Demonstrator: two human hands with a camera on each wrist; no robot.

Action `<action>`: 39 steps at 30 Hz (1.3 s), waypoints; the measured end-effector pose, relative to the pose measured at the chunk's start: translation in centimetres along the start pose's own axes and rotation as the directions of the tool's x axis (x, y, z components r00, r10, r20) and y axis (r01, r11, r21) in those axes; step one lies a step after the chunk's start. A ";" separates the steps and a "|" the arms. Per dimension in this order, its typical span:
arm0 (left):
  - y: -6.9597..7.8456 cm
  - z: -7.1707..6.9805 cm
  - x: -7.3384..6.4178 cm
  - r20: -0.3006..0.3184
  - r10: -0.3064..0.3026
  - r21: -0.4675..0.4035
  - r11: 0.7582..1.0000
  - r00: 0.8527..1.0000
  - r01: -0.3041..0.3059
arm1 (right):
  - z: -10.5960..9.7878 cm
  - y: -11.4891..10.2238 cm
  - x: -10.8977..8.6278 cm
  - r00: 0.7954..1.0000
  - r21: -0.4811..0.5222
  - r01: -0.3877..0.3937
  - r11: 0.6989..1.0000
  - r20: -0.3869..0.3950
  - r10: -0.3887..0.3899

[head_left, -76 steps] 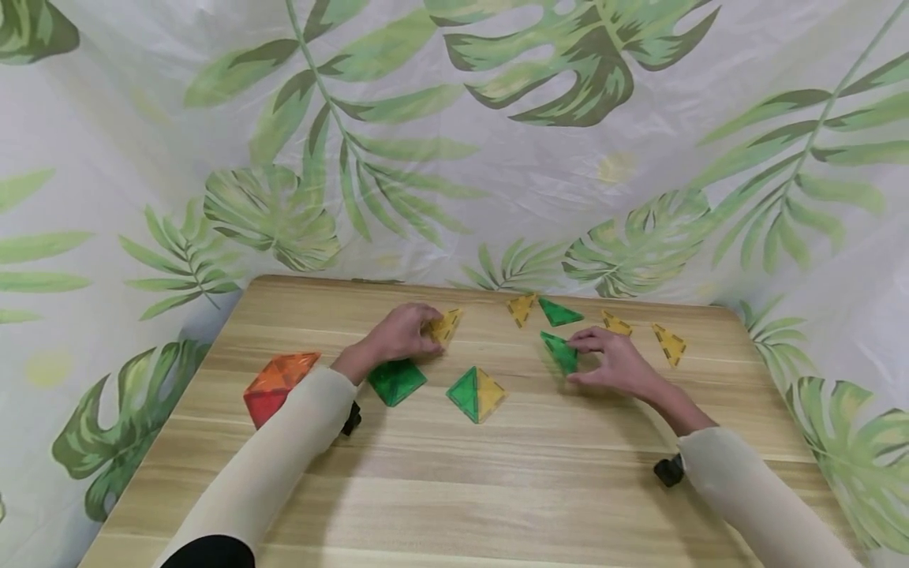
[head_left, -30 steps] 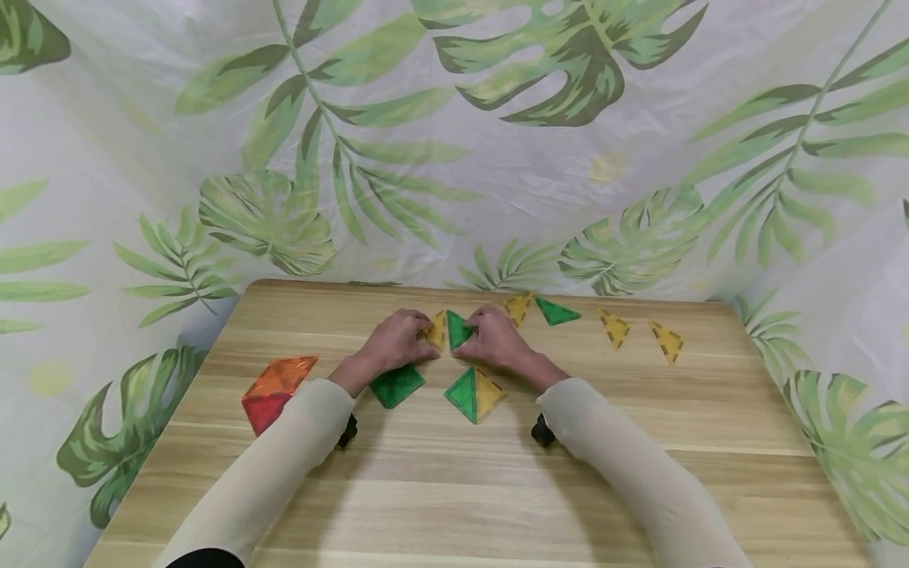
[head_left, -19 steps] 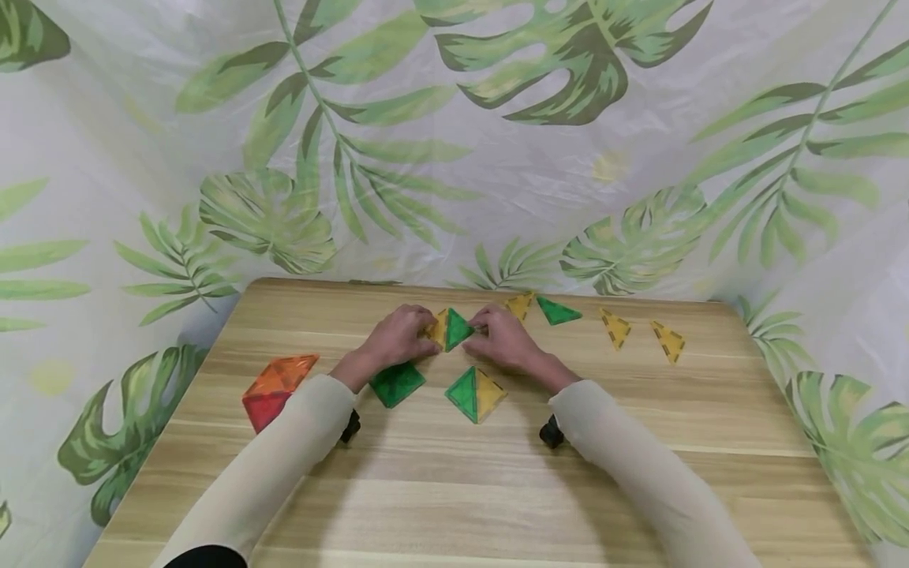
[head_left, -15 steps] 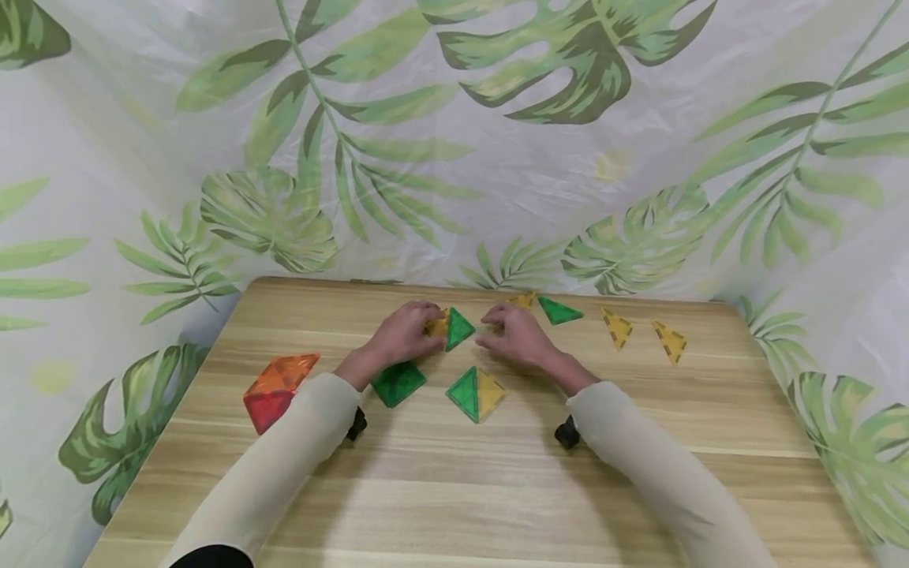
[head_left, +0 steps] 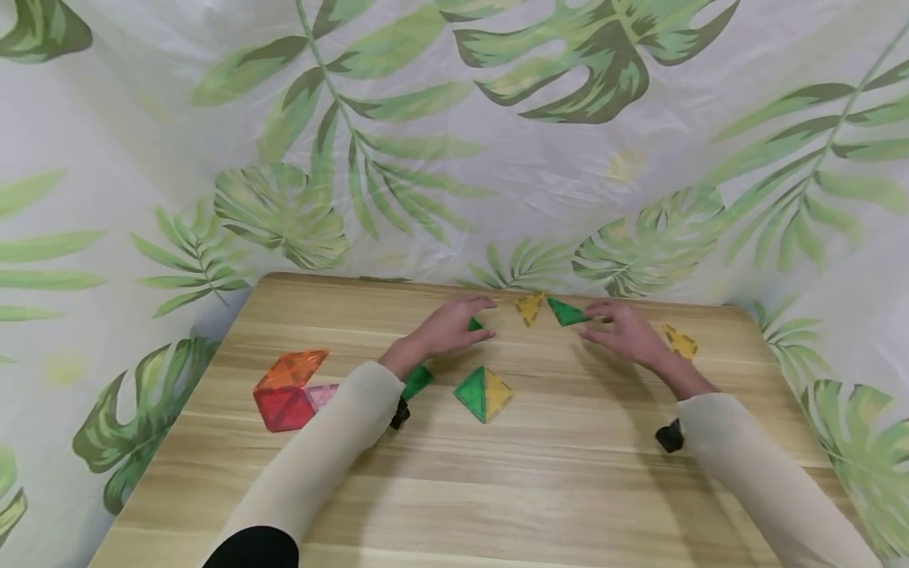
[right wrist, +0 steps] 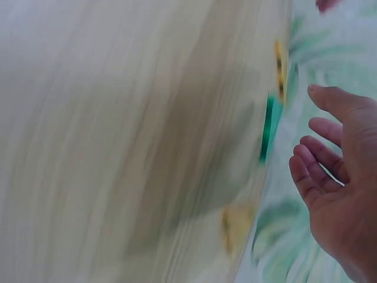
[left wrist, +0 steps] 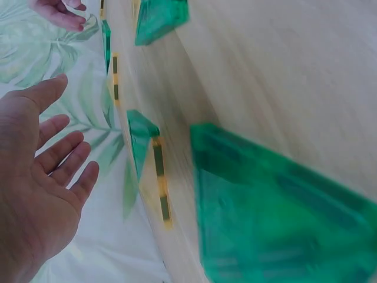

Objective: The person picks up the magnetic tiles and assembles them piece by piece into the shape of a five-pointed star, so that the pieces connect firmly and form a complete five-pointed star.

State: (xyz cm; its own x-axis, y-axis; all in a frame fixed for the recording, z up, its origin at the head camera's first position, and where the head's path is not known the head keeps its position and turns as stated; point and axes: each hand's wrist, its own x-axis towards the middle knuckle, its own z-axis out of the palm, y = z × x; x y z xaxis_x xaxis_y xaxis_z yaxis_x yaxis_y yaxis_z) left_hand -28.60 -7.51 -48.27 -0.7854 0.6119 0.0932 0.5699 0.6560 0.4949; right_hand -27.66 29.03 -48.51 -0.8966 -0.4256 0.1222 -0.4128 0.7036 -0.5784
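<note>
Well, the fingers of my right hand (head_left: 625, 335) are sitting parted by one tip of a green triangle (head_left: 566, 312), near the far edge of the bench (head_left: 540, 489); I cannot tell whether they are touching it. My left fingers are hanging loose, gripping nothing — that left hand (head_left: 447, 327) is partly covering a green tile (left wrist: 140, 138) that is meeting a yellow tile (left wrist: 161, 183), perhaps to guard their join. Nearer me, a green half (head_left: 472, 393) and a yellow half (head_left: 497, 393) are lying flush, presumably matched by long edge to be making a square. A yellow triangle (head_left: 529, 309) is lying just beside the green triangle. To my left, orange (head_left: 293, 369), red (head_left: 284, 409) and pink (head_left: 322, 394) pieces are meeting edge to edge, while a dark green piece (head_left: 416, 381) is showing beyond my sleeve (head_left: 341, 442). All are looking like flat, see-through plastic; dark dashes are edging the loose yellow ones — maybe magnets — above streaky wood grain.
</note>
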 end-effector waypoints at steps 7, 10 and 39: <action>0.6 0.9 1.9 0.032 0.008 -0.016 1.000 0.999 -0.007 | -3.5 3.8 -2.8 0.999 -0.038 -0.031 0.999 0.017 0.031; 0.7 1.1 2.7 0.052 0.004 -0.029 1.000 0.999 -0.003 | -4.0 5.0 -3.6 0.998 -0.034 -0.048 0.998 0.044 0.050; 1.4 5.1 6.7 0.146 -0.068 -0.030 0.997 0.987 0.073 | -2.5 7.2 -4.7 0.996 -0.060 -0.092 0.994 -0.004 0.092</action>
State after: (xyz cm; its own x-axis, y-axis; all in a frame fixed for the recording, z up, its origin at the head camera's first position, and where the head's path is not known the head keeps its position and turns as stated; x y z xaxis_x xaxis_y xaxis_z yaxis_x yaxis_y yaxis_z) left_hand -31.85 -0.25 -51.37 -0.7785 0.6240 -0.0677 0.5037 0.6854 0.5259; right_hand -26.87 37.55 -51.23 -0.9315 -0.3568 0.0712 -0.3370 0.7726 -0.5381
